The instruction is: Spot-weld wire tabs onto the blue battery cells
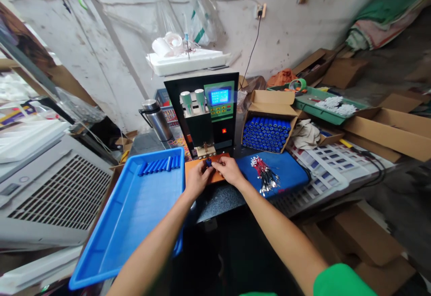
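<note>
Both hands meet at the foot of a black spot welder [220,130], under its electrode tips. My left hand [196,178] is closed around a small blue cylindrical battery cell [208,163], mostly hidden by the fingers. On the right side of the cell, the fingertips of my right hand [228,170] are pinched together; what they hold is too small to make out. An orange block [191,170] lies beneath the hands. Beside my right hand, a bundle of red, black and white wire leads [264,175] rests on a blue pad [292,175].
To the left, a blue tray [134,224] holds a row of blue cells [160,166]. A cardboard box [271,98] packed with blue cells [266,133] stands right of the welder. Behind are a steel flask [158,121] and a green tray [316,103] of white parts.
</note>
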### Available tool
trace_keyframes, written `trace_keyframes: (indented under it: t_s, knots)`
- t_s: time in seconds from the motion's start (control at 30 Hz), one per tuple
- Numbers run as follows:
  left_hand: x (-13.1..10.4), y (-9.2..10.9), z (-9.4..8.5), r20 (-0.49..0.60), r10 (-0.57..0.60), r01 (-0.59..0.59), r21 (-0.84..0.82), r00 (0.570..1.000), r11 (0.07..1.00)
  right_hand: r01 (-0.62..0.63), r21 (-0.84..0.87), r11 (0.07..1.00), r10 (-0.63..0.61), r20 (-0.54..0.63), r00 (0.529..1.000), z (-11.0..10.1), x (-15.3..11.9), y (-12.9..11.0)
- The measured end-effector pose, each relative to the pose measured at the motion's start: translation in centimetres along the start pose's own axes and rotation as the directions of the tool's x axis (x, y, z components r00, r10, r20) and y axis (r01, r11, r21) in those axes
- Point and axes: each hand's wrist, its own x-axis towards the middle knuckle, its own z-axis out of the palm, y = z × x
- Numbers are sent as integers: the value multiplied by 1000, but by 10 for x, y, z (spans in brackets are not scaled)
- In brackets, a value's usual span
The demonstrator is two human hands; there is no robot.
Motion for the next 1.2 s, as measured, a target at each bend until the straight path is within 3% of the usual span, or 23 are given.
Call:
trace_keyframes:
  t_s: [0.17, 0.3, 0.37, 0.43, 0.57, 0.73, 0.97, 1.07, 1.2]
  knots:
    - [0, 10, -5, -13, 4, -4, 7, 1000, 1000, -115, 127, 985, 112, 29, 993, -3, 1, -3]
    - [3, 19, -22, -81, -10, 19, 113, 997, 993, -188, 214, 959, 188, 20, 982, -6, 4, -5]
    - [3, 23, -32, -26, 0, 6, 224, 1000, 974, -205, 239, 949, 208, 13, 978, -6, 5, -5]
    - [1, 25, -39, 101, 6, -36, 296, 995, 955, -217, 263, 940, 222, 12, 975, -7, 5, -5]
    - [-3, 24, -42, 218, -32, -31, 283, 975, 959, -223, 285, 932, 228, 16, 973, -6, 6, -5]
    - [-5, 18, -35, 251, -22, -27, 188, 968, 982, -183, 250, 951, 185, 13, 983, -6, 2, -4]
    - [-7, 25, -23, 211, 32, -79, 220, 977, 972, 92, -14, 996, -90, 120, 989, -3, -11, -1]
    - [-7, 30, -22, 190, 38, -88, 263, 981, 961, 108, -43, 993, -103, 114, 988, -3, -11, 0]
    - [-7, 36, -29, 97, 144, -169, 348, 985, 922, 26, 105, 994, -30, 40, 999, -5, -8, 0]
